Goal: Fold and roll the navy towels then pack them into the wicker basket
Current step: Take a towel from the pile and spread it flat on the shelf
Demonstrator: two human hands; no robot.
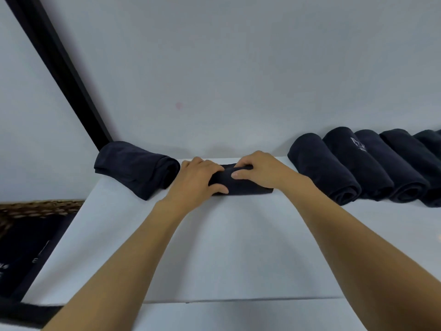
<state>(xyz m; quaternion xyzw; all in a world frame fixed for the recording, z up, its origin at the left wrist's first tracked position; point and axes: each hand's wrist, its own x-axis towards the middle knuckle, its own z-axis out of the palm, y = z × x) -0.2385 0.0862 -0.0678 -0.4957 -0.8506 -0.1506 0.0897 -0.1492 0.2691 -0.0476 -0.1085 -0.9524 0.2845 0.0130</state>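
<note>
A navy towel roll (248, 186) lies crosswise at the far middle of the white table (226, 247). My left hand (198, 180) grips its left end, fingers curled over the top and thumb at the front. My right hand (259, 169) holds the right part, fingers curled over the roll. Another rolled navy towel (136, 169) lies just to the left. Several rolled navy towels (362, 167) sit side by side at the far right. The wicker basket (40, 207) stands below the table's left edge, with dark cloth inside.
A white wall (238, 80) rises right behind the table. A black slanted post (59, 68) runs down to the far left corner. Dark fabric (26, 315) lies at the lower left, beside the basket.
</note>
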